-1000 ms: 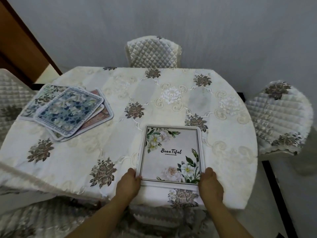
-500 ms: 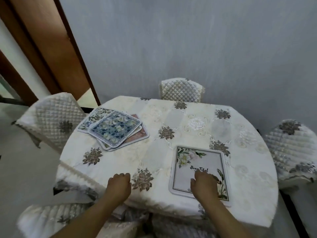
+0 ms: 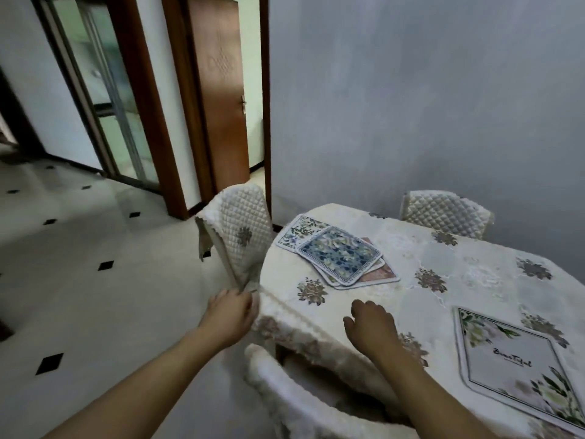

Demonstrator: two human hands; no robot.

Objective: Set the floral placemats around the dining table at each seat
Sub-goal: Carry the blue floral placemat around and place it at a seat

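A stack of floral placemats (image 3: 340,255) lies at the table's far left, with a blue-flowered one on top. A white placemat (image 3: 512,365) printed with flowers and the word "Beautiful" lies flat near the table's front edge at the right. My right hand (image 3: 370,327) hovers over the floral tablecloth (image 3: 449,264) between the two, fingers loosely curled and holding nothing. My left hand (image 3: 231,315) is at the table's left edge, right below the hanging corner of a chair cover. Its fingers are hidden behind the back of the hand.
Quilted cream chairs stand around the table: one at the left (image 3: 237,229), one at the far side (image 3: 443,213), one just below my arms (image 3: 300,397). A brown door (image 3: 218,90) and a glass sliding door (image 3: 104,90) are behind. Tiled floor (image 3: 95,280) spreads left.
My right hand has left the white placemat and moved left over the cloth. My left hand has gone off the table's edge towards the left chair. The view has swung left.
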